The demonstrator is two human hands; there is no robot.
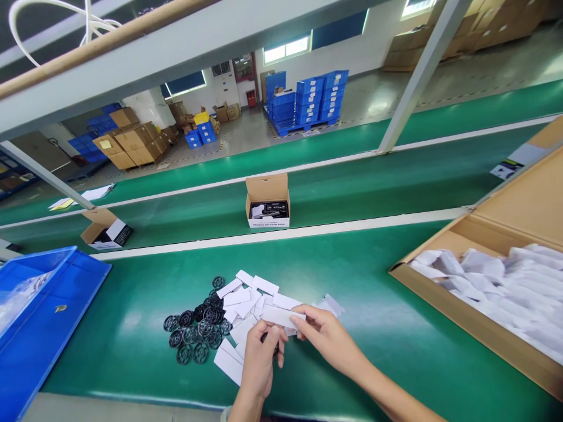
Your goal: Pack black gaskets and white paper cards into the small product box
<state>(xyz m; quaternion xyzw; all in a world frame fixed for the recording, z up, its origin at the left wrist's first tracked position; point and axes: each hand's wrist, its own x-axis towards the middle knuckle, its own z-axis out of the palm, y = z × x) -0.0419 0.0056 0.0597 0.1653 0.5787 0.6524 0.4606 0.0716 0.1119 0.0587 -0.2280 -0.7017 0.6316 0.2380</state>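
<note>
My right hand [328, 339] pinches a white paper slip [281, 316] by its right end, just above the green bench top [373, 328]. My left hand [260, 358] is closed around a small black part that barely shows between its fingers, right under the slip. Both hands hover over a loose pile of white slips [246, 305]. Left of that pile lies a heap of black round slotted discs [197, 328].
A blue plastic bin [48, 316] stands at the left. A large open cardboard carton [444, 296] with several white packets sits at the right. Two small open cardboard boxes [268, 202] [105, 230] ride the conveyor belt behind. Metal frame posts rise beyond.
</note>
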